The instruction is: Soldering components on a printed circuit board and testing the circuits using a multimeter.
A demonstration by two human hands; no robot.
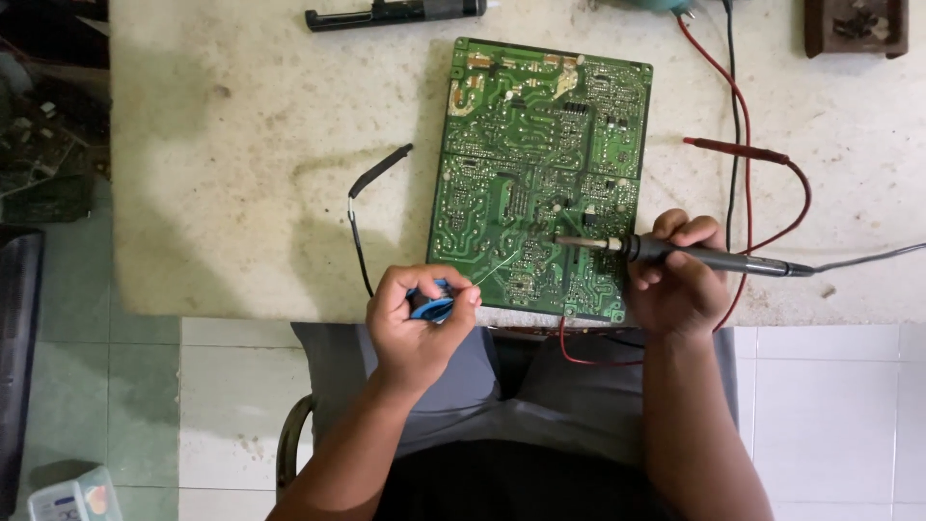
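Nearest the camera: grey-trousered lap of the seated person, forearms reaching up to the table edge; pale floor tiles either side.

L hand [417, 318] at the near table edge, fingers curled tight round a small blue solder spool [431, 305]; thumb & forefinger pinched on a thin solder wire [497, 271] running up-right onto the board.

R hand [680, 280] just right of the board's near corner; fingers closed in a pen grip round the dark soldering iron [675, 253], lying approx. horizontal, metal tip pointing left & touching or just over the board surface, can't tell which; its grey cord leaves to the right.

Green circuit board [540, 174]: rectangular, solder side up, dense w/ silvery traces & joints, flat on the table [241, 174], near edge almost at the table's rim; the table top is whitish, stained, worn.

Left of the board: black probe [378, 171] w/ thin lead trailing toward the L hand; right of it: red probe [735, 150], red & black leads looping past the R hand.

Far edge: black pen-like tool [395, 13] lying flat; far-right corner: a small brown tray [856, 26] w/ bits in it.
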